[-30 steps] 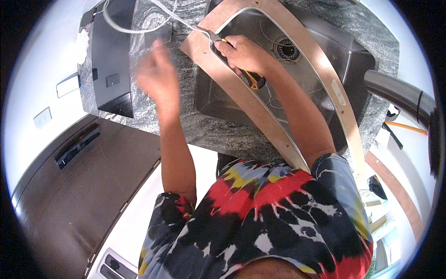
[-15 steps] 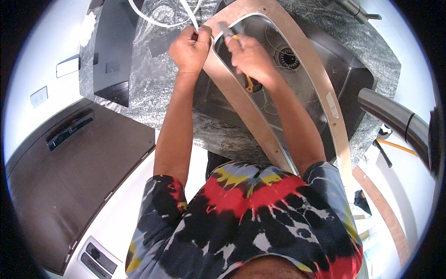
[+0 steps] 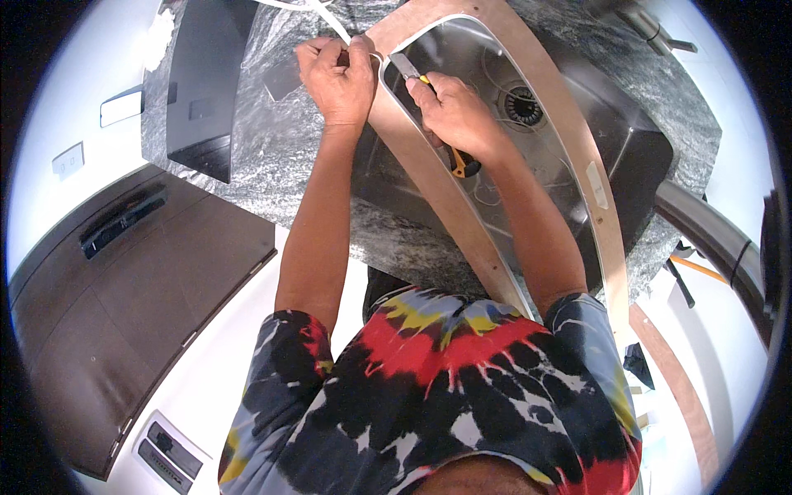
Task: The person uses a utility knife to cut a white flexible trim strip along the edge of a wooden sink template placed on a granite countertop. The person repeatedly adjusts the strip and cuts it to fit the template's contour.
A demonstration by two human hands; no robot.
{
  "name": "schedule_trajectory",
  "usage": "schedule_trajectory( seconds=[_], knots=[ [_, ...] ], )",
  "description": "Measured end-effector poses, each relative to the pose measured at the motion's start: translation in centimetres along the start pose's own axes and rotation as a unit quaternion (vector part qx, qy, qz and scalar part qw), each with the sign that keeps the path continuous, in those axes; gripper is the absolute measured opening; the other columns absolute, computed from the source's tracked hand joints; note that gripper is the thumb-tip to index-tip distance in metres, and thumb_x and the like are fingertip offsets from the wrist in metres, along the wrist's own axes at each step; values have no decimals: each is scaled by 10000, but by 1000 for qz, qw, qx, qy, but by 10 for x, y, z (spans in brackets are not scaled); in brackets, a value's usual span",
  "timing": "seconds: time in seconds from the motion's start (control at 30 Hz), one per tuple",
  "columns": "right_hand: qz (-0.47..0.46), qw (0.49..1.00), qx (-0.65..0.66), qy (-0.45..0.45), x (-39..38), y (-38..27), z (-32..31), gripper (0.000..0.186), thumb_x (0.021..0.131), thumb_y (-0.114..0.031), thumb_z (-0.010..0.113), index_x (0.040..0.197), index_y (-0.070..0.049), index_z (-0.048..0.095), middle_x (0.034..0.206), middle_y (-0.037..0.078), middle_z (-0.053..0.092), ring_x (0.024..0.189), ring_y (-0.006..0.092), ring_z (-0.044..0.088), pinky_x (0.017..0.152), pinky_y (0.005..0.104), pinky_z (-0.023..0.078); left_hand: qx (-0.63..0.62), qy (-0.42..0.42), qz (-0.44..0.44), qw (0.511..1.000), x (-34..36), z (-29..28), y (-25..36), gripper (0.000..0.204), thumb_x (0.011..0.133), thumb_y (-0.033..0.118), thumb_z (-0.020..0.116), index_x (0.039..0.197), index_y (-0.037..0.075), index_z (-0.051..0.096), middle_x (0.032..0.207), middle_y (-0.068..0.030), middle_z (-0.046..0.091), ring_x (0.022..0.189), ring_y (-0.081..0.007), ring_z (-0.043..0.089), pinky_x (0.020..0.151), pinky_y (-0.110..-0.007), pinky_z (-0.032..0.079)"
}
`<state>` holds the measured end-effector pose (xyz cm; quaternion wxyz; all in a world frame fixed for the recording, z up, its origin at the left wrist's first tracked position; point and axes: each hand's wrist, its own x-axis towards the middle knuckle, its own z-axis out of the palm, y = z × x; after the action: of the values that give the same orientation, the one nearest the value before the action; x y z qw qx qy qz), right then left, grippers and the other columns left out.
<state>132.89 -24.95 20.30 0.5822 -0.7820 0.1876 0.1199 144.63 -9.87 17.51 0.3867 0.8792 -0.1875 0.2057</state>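
Note:
My left hand [image 3: 338, 82] is closed with fingertips pinched on a thin white strip [image 3: 330, 21] at the upper corner of a pale wooden frame [image 3: 439, 194] with a white inner edge. Just right of it, my right hand [image 3: 452, 115] grips a knife [image 3: 464, 166] with a yellow-and-black handle and a grey blade, pointed toward that corner. The frame lies across a dark metal sink [image 3: 640, 157]. The sink's drain [image 3: 521, 106] shows inside the frame's opening, with thin loops of line around it.
A grey veined stone counter [image 3: 388, 256] surrounds the sink. A glossy black panel [image 3: 202, 91] is at the left, above brown cabinetry [image 3: 132, 322]. A thick dark cylindrical fixture [image 3: 708, 235] sticks in from the right, and another metal fixture [image 3: 656, 33] is at the top right.
My left hand has come up and right from above the counter onto the white strip at the frame's corner and pinched it. My right hand still holds the knife there, after a slight shift.

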Motion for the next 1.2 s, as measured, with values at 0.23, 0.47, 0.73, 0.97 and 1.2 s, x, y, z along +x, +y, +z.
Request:
schedule_trajectory(
  seconds=[0.23,0.47,0.73,0.97,1.2],
  knots=[
    [-2,999,-34,-20,7,-3,-2,453,1062,-387,499,986,38,632,806,203,638,727,315,645,701,453,496,-42,-9,-55,998,2,-2,2,279,839,186,753,709,-34,642,870,-128,574,811,-299,575,747,-422,486],
    [29,997,8,-72,6,-12,-2,428,1081,-367,504,962,32,606,645,111,621,530,204,633,535,384,502,-28,6,-43,999,1,-3,-4,215,802,109,709,679,-40,614,837,-136,580,771,-294,579,717,-414,493],
    [9,996,22,-90,17,-8,-3,458,1054,-344,508,866,45,659,653,188,666,559,281,690,586,441,542,-24,3,-30,999,3,-4,-2,205,780,75,684,654,-45,576,794,-141,567,744,-301,562,690,-425,479],
    [-22,985,16,-169,28,-14,-9,439,1097,-358,474,847,-11,572,597,59,591,477,152,587,473,340,473,-47,11,-51,998,0,-4,-1,210,821,71,669,694,-71,582,777,-143,552,716,-276,537,692,-392,460],
    [-32,988,-31,-147,31,-19,-3,455,1101,-368,463,828,-20,569,593,67,594,485,160,593,498,341,483,-36,-16,-67,997,4,-8,3,298,834,162,705,669,-46,570,831,-157,566,802,-322,552,730,-436,463]
  ],
)
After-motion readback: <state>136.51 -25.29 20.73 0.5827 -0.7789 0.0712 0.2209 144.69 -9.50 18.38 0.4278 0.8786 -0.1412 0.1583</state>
